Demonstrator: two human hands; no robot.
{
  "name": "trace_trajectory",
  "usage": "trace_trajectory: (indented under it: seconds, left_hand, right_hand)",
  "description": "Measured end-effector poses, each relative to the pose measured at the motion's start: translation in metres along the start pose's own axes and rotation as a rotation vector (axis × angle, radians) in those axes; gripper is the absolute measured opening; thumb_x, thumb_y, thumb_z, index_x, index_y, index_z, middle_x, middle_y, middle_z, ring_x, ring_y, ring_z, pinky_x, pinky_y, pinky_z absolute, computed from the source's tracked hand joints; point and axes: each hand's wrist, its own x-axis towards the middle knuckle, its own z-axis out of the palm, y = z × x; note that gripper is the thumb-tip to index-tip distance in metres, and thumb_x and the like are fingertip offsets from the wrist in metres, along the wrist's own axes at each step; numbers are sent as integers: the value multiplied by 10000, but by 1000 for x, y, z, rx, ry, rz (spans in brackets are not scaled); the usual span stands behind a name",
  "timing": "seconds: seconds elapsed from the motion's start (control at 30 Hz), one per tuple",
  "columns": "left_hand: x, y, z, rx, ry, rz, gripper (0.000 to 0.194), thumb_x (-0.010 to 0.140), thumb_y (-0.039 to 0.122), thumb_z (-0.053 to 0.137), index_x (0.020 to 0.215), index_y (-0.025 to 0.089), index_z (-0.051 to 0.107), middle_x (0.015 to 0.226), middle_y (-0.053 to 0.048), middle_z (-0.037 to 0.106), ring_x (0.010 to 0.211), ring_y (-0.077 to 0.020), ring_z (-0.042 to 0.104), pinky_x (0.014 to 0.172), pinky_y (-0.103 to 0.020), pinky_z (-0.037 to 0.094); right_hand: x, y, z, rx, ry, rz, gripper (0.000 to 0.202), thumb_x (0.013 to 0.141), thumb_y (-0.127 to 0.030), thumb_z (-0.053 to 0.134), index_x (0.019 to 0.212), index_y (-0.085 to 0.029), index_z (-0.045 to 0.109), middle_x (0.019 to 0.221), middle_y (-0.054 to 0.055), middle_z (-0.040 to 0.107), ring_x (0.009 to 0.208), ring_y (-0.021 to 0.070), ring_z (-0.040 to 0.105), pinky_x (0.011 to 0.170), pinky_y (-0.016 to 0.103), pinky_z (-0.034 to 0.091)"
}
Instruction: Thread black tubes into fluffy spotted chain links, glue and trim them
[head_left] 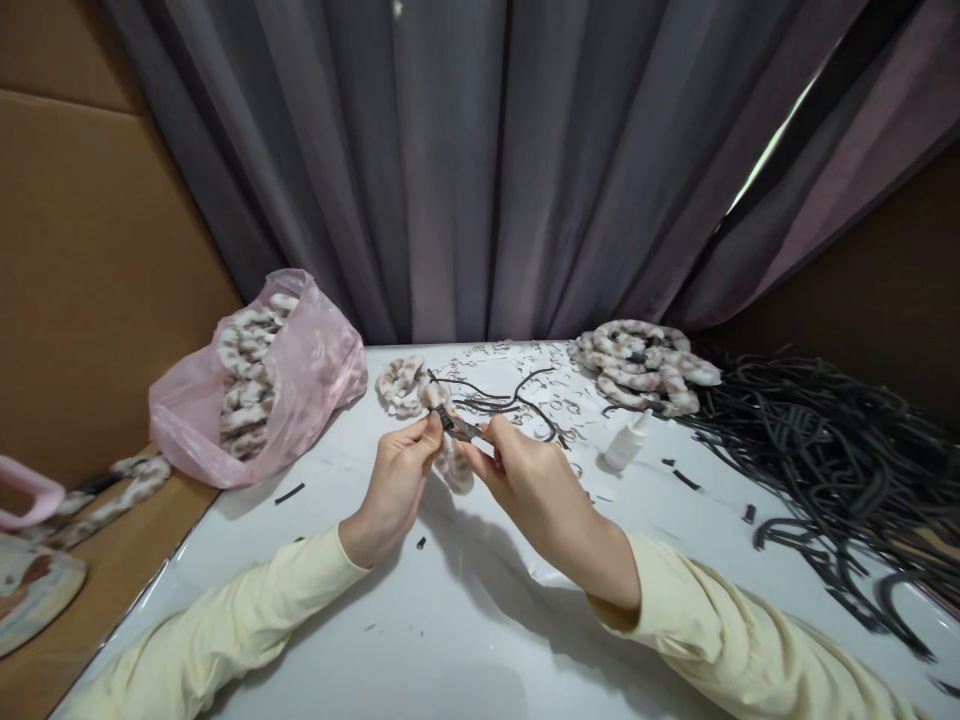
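Observation:
Both hands meet above the middle of the white table. My left hand [397, 475] is closed, thumb and fingertips pinching a fluffy white-and-brown fabric tube [452, 468] at its black end. From the right, my right hand [536, 480] is closed on a small dark, flat piece [460, 428] that touches this black part; its exact kind cannot be made out. Part of the tube hangs below the fingers. Just behind the hands lies a fluffy coiled ring [401, 385], beside several thin black cords [480, 400].
At the left stands a pink plastic bag [322, 350] with fluffy rings in it. A pile of fluffy rings [645, 365], a small white bottle [628, 440] and a large heap of black cords [817, 470] lie right. Small scraps [559, 400] litter the table [360, 640] before the grey curtain [450, 170].

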Motion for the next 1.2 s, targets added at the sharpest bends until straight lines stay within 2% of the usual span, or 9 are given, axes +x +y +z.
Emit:
trace_trajectory:
  seconds: [0.17,0.3,0.5,0.7,0.8,0.9,0.97,1.03,1.2]
  left_hand:
    - [2,0,-1,7,-5,-3,349,642,411,733,529,135,551,540,46,475,554,-71,417,572,-184,377]
    - [6,8,-2,62,-87,-45,277,708,390,683,630,129,627,615,10,575,615,-101,510,622,-210,412]
    - [16,12,-6,30,-128,-73,229,756,322,627,838,119,697,877,-70,699,857,-166,615,822,-250,432]
    - [22,18,-16,-17,-93,-226,345,780,407,503,814,114,683,833,-108,718,858,-235,651,806,-323,448]
    - [27,25,-25,75,-228,-332,340,757,384,478,697,114,676,792,-126,720,877,-263,647,818,-349,439]
    - [37,35,-29,314,-518,-320,182,646,212,492,578,137,643,810,-114,724,949,-278,619,818,-343,428]
    - [46,41,-26,560,-750,-234,149,617,140,494,574,148,636,884,-92,722,960,-275,608,818,-344,425]
    - [56,47,-18,872,-913,-81,177,623,97,490,619,169,652,928,-59,715,999,-278,585,842,-361,416]
    - [74,49,0,1502,-1060,691,263,581,-56,530,534,191,605,1197,-19,618,1333,-307,263,1061,-480,188]
  right_hand:
    - [0,0,6,-36,21,-14,197,935,-290,385,762,-200,355,537,-51,414,417,97,338,426,205,203]
    - [2,4,1,-56,8,16,199,900,-293,463,757,-201,359,520,-61,395,412,94,344,426,198,202]
    - [9,1,-29,-107,-124,135,306,826,-287,576,698,-220,307,459,-100,265,389,80,250,406,190,166]
    - [7,9,-62,-227,-264,203,288,854,-335,523,701,-221,307,453,-81,340,393,96,315,415,197,202]
    - [-10,25,-71,-331,-411,201,245,868,-328,490,713,-218,337,457,-62,387,397,115,373,425,216,206]
    - [-39,46,-77,-406,-532,183,220,865,-326,485,712,-213,375,488,-28,461,438,147,460,443,232,220]
    - [-62,60,-81,-421,-580,259,189,860,-317,480,724,-212,402,507,-13,503,449,161,493,442,232,227]
    - [-85,72,-83,-416,-592,360,189,851,-307,474,702,-215,403,502,-7,518,438,164,501,439,231,238]
    - [-141,88,-81,-207,-464,548,253,852,-404,410,666,-233,386,502,-10,550,431,165,521,437,229,318]
